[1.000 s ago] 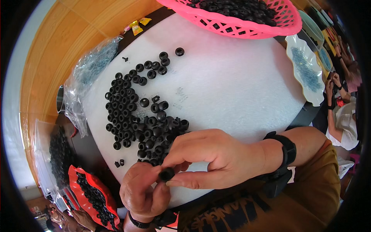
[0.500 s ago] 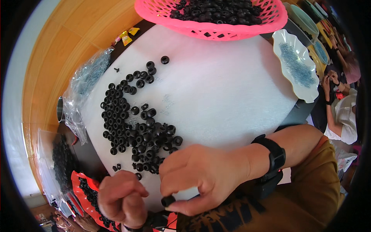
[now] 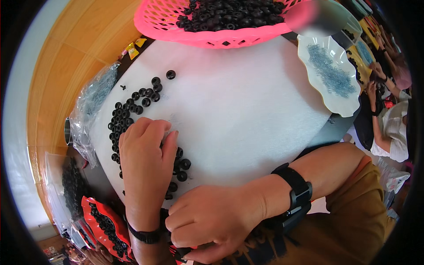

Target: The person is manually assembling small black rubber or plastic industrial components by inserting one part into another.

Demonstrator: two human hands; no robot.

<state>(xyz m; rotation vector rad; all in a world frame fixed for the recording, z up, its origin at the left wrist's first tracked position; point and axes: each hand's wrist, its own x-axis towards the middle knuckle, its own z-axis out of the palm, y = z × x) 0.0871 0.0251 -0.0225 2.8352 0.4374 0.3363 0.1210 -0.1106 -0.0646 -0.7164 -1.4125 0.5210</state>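
My left hand [image 3: 148,161] lies over a pile of small black rings [image 3: 117,128] on the white-covered table. Its thumb and index finger reach into the pile with a small gap between their tips. The other fingers bend down, and what lies beneath them is hidden. More black rings [image 3: 182,170] show just right of that wrist. My right hand [image 3: 210,216] is near the table's front edge, its fingers curled round towards the thumb. Whatever is inside its grip is hidden from this view.
A pink basket [image 3: 216,43] of black parts stands at the far edge. A white scalloped dish [image 3: 329,104] of tiny clear bits is at right, a red dish [image 3: 88,210] at lower left. A clear bag [image 3: 86,119] lies left. Other people [image 3: 391,128] sit at far right.
My left hand has moved up from the front left edge onto the ring pile. The black ring seen earlier between my right thumb and finger is out of sight. The view has shifted slightly.
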